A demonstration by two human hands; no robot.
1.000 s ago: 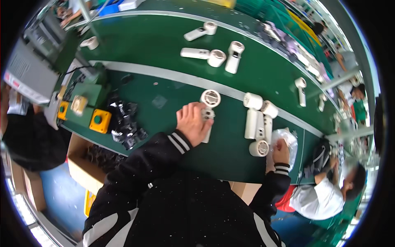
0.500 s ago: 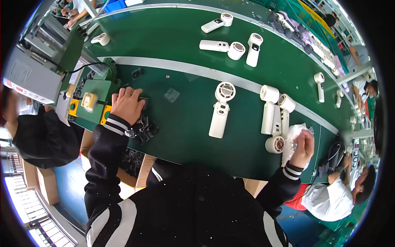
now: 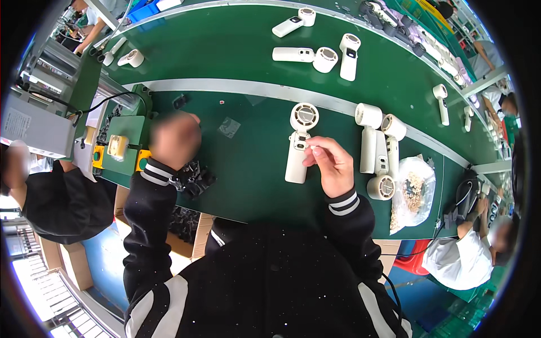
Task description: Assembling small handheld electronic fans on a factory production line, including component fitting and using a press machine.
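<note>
In front of me a white handheld fan (image 3: 296,160) lies on the green table, its round head away from me and a small panel at its neck. My right hand (image 3: 335,169) is at the fan's neck, thumb and fingers pinched around a small pale part (image 3: 312,147), too small to name exactly. To the left, my left hand (image 3: 176,139) is over the table above a heap of small black parts (image 3: 195,179). It is smeared, so its fingers cannot be read. A clear bag (image 3: 425,179) of small beige parts lies at the right.
Several white fans (image 3: 368,149) lie together beside the bag. More fans (image 3: 325,60) lie beyond the metal rail (image 3: 242,86). A green fixture with yellow-housed buttons (image 3: 143,160) stands at the left. A clear plastic scrap (image 3: 229,127) lies between. Co-workers sit on both sides.
My right hand has moved left from the bag to the fan's neck, with a small pale part in its fingertips. My left hand stays near the black parts.
</note>
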